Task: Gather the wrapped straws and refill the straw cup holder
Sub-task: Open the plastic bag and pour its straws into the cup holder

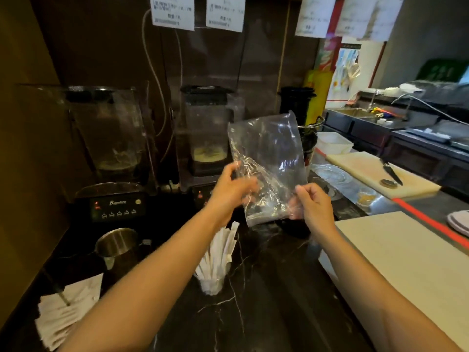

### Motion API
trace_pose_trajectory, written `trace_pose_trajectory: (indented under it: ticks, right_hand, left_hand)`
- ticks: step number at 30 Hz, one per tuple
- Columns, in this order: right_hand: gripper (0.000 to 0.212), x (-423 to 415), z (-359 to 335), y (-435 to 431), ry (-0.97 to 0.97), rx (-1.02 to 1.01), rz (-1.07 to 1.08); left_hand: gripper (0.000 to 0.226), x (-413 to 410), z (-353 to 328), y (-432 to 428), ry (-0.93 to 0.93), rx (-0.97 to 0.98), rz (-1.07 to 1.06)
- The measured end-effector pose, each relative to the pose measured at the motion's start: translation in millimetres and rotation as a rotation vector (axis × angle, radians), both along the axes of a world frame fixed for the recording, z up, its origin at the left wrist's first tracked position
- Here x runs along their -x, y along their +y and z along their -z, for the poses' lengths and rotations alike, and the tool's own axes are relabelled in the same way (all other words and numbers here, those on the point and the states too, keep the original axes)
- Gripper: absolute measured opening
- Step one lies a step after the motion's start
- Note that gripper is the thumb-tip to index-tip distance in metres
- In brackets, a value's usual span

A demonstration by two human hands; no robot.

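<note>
Wrapped straws [220,252] stand packed in the clear straw cup [212,283] on the dark marble counter [266,288]. Above it, the left hand [233,189] and right hand [313,201] pinch a clear plastic bag [269,161]. Behind, a blender [111,174] reads "Blenders", blurred.

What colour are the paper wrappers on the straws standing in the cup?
White, plain paper wrapped straws in the clear cup, seen in the head view.
</note>
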State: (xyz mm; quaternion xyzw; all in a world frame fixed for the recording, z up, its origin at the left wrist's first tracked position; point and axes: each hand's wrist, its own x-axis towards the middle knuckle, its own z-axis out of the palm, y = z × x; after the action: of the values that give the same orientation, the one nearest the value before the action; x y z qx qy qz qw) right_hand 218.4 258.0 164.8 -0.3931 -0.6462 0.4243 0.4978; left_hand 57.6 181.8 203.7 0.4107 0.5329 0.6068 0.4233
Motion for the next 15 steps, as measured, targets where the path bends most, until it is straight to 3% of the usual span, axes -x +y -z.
trace_pose_trajectory:
  ticks: [5,9,13,15]
  right_hand:
    - [0.033,-27.5,43.8,10.5,-0.142,0.079,0.179]
    - [0.034,-39.7,78.1,11.2,-0.298,0.137,0.254]
    - [0.017,-46.7,112.8,2.1,-0.502,0.212,0.184]
    - [0.02,-49.9,131.7,-2.8,-0.598,0.271,0.15]
  left_hand:
    - [0.091,-42.2,55.1,3.7,0.188,0.085,0.011]
    - [0.058,-63.7,100.4,11.4,0.364,0.25,0.041]
    - [0.051,-73.7,139.5,6.3,0.553,0.386,0.044]
    - [0.047,-76.3,155.4,0.8,0.644,0.43,0.082]
